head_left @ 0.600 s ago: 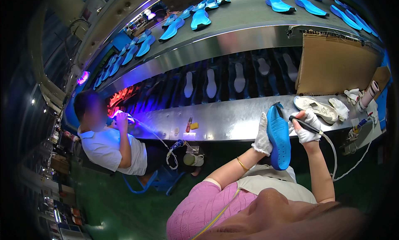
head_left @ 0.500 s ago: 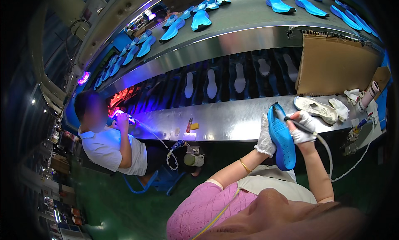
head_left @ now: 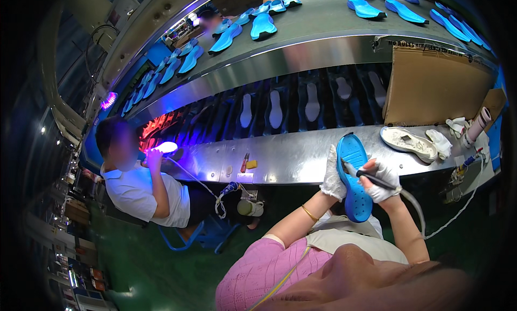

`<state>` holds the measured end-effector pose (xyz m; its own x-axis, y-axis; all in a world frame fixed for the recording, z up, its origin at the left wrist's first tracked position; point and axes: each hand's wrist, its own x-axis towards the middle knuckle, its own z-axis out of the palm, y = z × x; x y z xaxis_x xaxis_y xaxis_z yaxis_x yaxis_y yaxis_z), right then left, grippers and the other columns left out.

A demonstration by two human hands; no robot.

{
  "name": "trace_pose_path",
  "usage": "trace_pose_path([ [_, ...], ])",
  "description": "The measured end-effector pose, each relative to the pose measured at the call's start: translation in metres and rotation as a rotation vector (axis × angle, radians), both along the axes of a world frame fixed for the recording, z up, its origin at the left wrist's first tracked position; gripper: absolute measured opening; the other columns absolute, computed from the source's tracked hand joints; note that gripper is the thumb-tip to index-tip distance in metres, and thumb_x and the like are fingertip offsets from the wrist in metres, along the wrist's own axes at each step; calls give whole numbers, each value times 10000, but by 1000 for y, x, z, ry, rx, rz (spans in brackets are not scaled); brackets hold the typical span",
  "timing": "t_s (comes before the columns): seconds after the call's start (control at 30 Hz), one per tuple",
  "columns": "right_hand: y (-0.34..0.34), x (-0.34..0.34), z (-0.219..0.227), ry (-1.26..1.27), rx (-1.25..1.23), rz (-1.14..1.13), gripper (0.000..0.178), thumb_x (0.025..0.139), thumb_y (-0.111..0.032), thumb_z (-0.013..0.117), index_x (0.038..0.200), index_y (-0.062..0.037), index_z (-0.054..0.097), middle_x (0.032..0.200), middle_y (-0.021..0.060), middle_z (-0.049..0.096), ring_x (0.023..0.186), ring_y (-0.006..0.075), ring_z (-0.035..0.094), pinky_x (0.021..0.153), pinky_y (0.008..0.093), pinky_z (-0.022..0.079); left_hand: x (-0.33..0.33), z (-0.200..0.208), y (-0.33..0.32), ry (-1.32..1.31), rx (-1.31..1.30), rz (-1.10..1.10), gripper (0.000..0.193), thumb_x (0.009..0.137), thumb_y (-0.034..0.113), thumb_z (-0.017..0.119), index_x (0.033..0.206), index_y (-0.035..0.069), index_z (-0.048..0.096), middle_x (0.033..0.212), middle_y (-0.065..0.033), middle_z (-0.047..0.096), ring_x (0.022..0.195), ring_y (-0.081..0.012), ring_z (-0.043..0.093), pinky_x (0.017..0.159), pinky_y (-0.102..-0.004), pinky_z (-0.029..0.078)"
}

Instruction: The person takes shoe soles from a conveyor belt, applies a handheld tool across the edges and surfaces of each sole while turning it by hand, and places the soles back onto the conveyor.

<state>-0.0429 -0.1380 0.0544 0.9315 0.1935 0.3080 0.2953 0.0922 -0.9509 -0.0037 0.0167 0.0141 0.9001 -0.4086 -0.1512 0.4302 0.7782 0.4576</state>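
Note:
My left hand (head_left: 333,174), in a white glove, grips the left edge of a blue shoe sole (head_left: 356,195). The sole is tilted lengthwise toward me, its grooved and dotted inner face showing. In my right hand (head_left: 383,183), whose glove leaves the fingertips bare, is a brush (head_left: 377,180) with a black handle. Its pale tip lies against the sole's inner face, around the middle. From the brush's rear end a pale hose (head_left: 416,206) curves down beside my right forearm.
A steel ledge (head_left: 301,157) runs in front of me, holding a white tray (head_left: 409,143), rags and a yellow block (head_left: 252,164). Beyond it, pale insole shapes lie on a dark conveyor. More blue soles (head_left: 263,27) rest on the upper belt. A co-worker (head_left: 156,195) sits left; cardboard (head_left: 439,87) stands right.
The sole and both hands have shifted left. The brush tip has moved from near the sole's far end toward its middle. The co-worker's lit tool has turned.

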Motion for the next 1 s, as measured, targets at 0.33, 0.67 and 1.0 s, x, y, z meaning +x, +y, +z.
trace_pose_path([
  [0.33,-2,-21,-9,-48,-42,-32,187,757,1,742,902,-37,629,836,59,641,726,129,624,692,256,516,-7,29,25,-63,114,-170,938,872,784,318,1441,41,380,1331,-231,533,1211,-350,543,1054,-475,431],
  [0.67,-30,-33,-29,113,14,63,134,816,22,693,890,-13,587,890,103,674,733,122,638,678,251,521,-35,-23,22,-41,173,-429,887,850,752,357,1455,103,338,1340,-129,525,1136,-265,586,987,-418,498],
  [1.0,-26,-16,-8,5,-11,74,167,815,65,683,930,-21,600,910,99,651,680,95,621,620,237,510,0,-1,-5,-169,76,-165,1057,753,878,310,1408,53,406,1300,-172,563,1153,-302,589,990,-452,497],
])
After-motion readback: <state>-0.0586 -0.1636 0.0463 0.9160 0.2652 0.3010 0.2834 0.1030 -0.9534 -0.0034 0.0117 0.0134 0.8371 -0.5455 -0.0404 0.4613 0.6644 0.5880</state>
